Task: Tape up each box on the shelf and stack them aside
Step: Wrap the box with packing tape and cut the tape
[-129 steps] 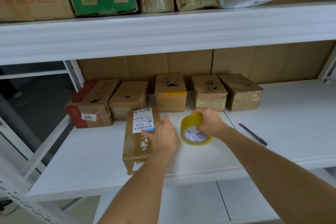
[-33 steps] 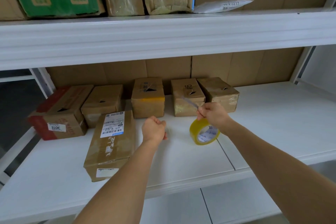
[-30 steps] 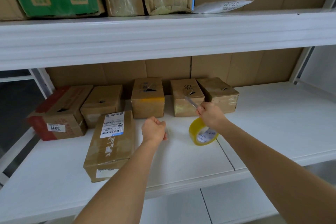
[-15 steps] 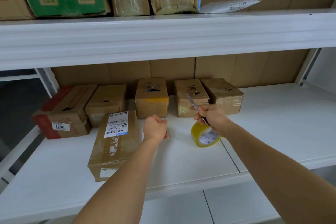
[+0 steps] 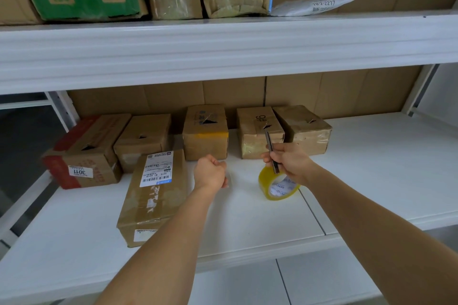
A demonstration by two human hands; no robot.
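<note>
Metal cutter [image 5: 271, 150], blade raised, is gripped in my right hand [image 5: 288, 161] over the yellow tape roll [image 5: 277, 186], presumably ready to cut a strip. My left hand [image 5: 210, 173] is fisted, apparently pinching a clear tape end, beside the labelled box [image 5: 153, 195] lying forward on the shelf [image 5: 371, 168], with five boxes [image 5: 205, 131] behind.

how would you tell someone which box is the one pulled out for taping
Look at the lower white shelf, where five small cardboard boxes line the back wall. In front of that row, towards the left, the long flat box lies lengthways beside the left hand. It alone sits forward of the row and carries a big white shipping label with barcodes on top.
</note>
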